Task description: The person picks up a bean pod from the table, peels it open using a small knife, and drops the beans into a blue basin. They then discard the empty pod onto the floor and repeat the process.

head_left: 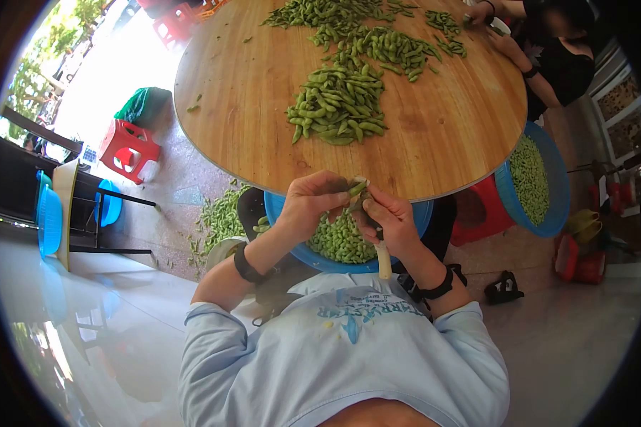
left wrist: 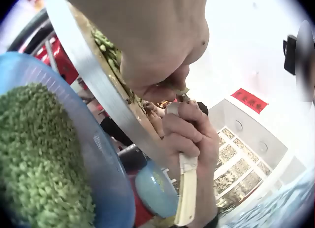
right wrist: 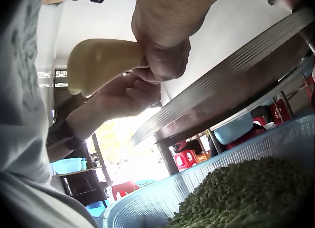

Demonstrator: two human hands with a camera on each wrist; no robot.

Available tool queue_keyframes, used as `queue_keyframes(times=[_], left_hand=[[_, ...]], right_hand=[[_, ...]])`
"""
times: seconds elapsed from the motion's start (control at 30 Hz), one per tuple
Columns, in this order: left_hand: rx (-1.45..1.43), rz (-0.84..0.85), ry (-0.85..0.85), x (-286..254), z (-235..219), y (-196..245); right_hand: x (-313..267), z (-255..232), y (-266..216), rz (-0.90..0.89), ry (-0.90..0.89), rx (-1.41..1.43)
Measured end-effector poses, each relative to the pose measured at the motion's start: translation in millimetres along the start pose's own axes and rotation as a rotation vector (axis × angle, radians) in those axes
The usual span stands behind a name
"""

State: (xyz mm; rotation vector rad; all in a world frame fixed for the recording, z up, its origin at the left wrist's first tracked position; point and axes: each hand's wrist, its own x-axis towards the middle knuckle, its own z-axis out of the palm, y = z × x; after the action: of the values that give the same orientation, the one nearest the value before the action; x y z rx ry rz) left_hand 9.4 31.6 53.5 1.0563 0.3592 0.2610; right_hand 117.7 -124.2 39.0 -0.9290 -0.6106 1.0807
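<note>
Over the near edge of the round wooden table (head_left: 463, 121), my two hands meet. My left hand (head_left: 310, 205) pinches a green soybean pod (head_left: 357, 189) between thumb and fingertips. Close against it, my right hand (head_left: 394, 222) grips a tool by its cream-coloured handle (left wrist: 187, 196), which sticks out below the fist; the tool's working end is hidden by the fingers. Beneath the hands, a blue basket (right wrist: 147, 201) holds a heap of shelled green beans (head_left: 342, 240). A pile of unshelled pods (head_left: 338, 103) lies on the table just ahead.
More pods (head_left: 320, 13) spread across the far tabletop. Another person (head_left: 559, 53) works at the right side, near a second blue basin (head_left: 502, 186) of beans. Loose pods (head_left: 223, 217) lie on the floor at left. A red stool (head_left: 128, 149) stands beyond them.
</note>
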Motion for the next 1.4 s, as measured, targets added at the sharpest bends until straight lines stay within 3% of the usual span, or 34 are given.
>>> queue_keyframes(times=[0.13,0.27,0.37,0.43,0.47,0.53,0.57,0.63,0.67,0.73,0.77,0.83,1.07,1.13,1.27,1.33,1.4], left_hand=[[-0.305,-0.246,-0.129,-3,-3,5],[-0.465,-0.321,-0.223,-11,-1,-3],[-0.636,-0.395,-0.327,-10,2,-9],[0.173,-0.036,-0.104,-10,7,-4],[0.173,-0.04,-0.106,-12,10,-4],[1.048,0.605,-0.051,-20,14,-6],[1.051,0.603,-0.049,-23,15,-6],[1.306,0.888,-0.082,-26,16,-7],[1.306,0.885,-0.087,-29,17,-6],[1.155,0.782,-0.185,-33,18,0],[1.158,0.784,-0.187,-35,18,0],[0.964,0.634,-0.123,-41,20,-4],[0.757,0.629,-0.016,-26,32,1],[0.485,0.248,0.006,-23,29,-1],[0.306,0.077,0.073,-18,33,-5],[-0.069,-0.248,-0.01,-12,28,-6],[0.005,-0.225,-0.033,-10,30,-11]], right_hand=[[-5,1,-13,0.088,-0.049,0.174],[-9,-8,-15,0.17,-0.227,0.391],[-13,-10,-19,0.196,-0.135,0.295],[-15,-11,-16,0.224,-0.08,0.318],[-16,-12,-15,0.248,-0.025,0.339],[-20,-10,-16,0.259,-0.04,0.308],[-21,-9,-17,0.265,-0.06,0.276],[-22,-12,-14,0.291,-0.077,0.302],[-24,-13,-12,0.32,-0.094,0.327],[-31,-13,-7,0.335,-0.109,0.347],[-34,-12,-5,0.354,-0.122,0.365],[-37,-8,-5,0.361,-0.109,0.396],[-28,-1,-20,0.231,-0.047,0.36],[-26,-6,-19,0.2,-0.044,0.308],[-29,-7,-22,0.167,0.034,0.198],[-32,-13,-26,0.173,0.007,0.173],[-32,-17,-27,0.183,-0.025,0.148]])
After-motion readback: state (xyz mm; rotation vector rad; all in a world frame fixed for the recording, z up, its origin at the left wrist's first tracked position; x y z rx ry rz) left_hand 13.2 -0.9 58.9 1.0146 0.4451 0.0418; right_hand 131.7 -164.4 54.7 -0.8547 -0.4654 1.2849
